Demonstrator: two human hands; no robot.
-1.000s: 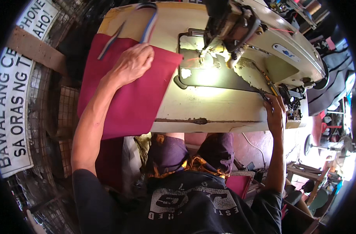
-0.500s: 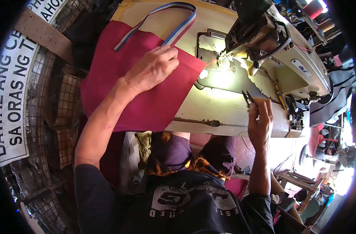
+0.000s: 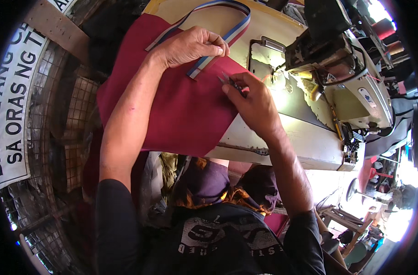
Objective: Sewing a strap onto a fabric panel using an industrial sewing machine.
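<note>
Maroon cloth [image 3: 172,110] lies spread on the sewing machine table, hanging over its front edge. A blue, white and red striped strap [image 3: 238,27] arches above the cloth's upper edge, one of its ends lying on the maroon surface. My left hand [image 3: 190,46] is closed in a pinch over the strap and the cloth's upper edge; what is between its fingertips is too small to tell. Just to the right, my right hand [image 3: 257,103] grips small dark thread snips [image 3: 234,85], their points directed at the cloth by the strap's end.
The sewing machine [image 3: 328,59] stands to the right, its lamp lighting the needle area. A yellow-handled tool [image 3: 337,126] lies along its base. Thread spools [image 3: 384,28] are at the upper right. Wire mesh and a lettered sign [image 3: 16,114] line the left side.
My right hand has brought the snips leftward from the table's right part to the cloth. My left hand has moved up and right along the strap, and the strap's end now shows below it.
</note>
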